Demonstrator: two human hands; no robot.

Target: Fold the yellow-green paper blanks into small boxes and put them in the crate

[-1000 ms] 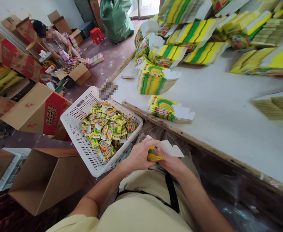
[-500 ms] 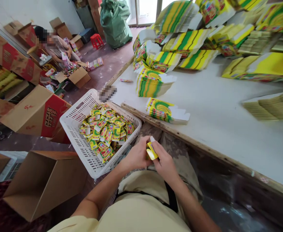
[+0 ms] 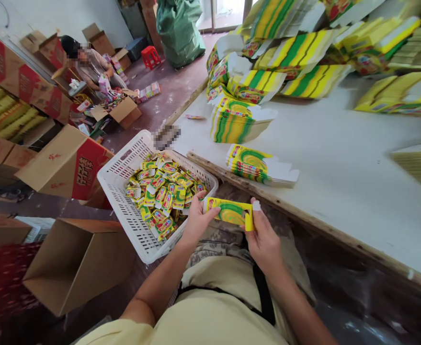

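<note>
Above my lap I hold one small yellow-and-green printed carton (image 3: pixel 232 212) sideways between both hands. My left hand (image 3: pixel 198 220) pinches its left end, thumb across the printed face. At the other end, my right hand (image 3: pixel 266 239) grips the edge beside a yellow end flap; something white shows at a fingertip. Just left of my hands stands a white plastic basket (image 3: pixel 115 196), heaped with small yellow cartons (image 3: pixel 163 196) of similar print. On the table, a short stack of flat cartons (image 3: pixel 248 160) lies near the edge, just beyond my hands.
More stacks of flat cartons (image 3: pixel 296 48) cover the back of the white table (image 3: pixel 332 143), which has a wooden edge. An open cardboard box (image 3: pixel 77 263) stands on the floor at left. A person (image 3: pixel 91 67) sits farther back among boxes, near a red stool (image 3: pixel 150 57).
My hands have moved apart, and the carton now shows its long printed face between them instead of mostly its end. The whole view has shifted slightly.
</note>
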